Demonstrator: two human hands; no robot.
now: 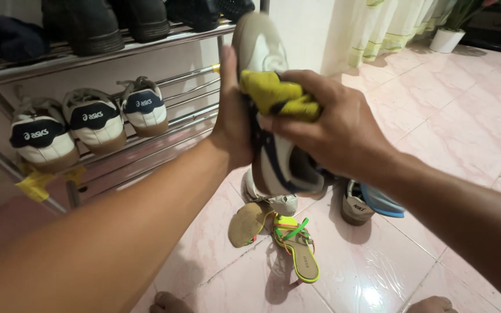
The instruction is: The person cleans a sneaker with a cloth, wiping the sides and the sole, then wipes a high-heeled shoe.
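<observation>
Held upright in the left hand (233, 124): a white sneaker with navy trim (271, 150), sole against the palm. Pressed to its side by the closed right hand (331, 130): a crumpled yellow cloth (276, 95). Beyond, a metal shoe rack (146, 43).

Left hand (234, 119) holds sneaker (268, 116); right hand (334, 124) presses yellow, probably cloth, rag (276, 95).

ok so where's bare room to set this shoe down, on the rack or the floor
Rack's middle shelf has bare rails right of the three white sneakers. Floor tiles toward the curtain and potted plant lie bare. Crowded: the top shelf, full of dark shoes, and the floor under the held shoe, with sandals and a sneaker.
</observation>
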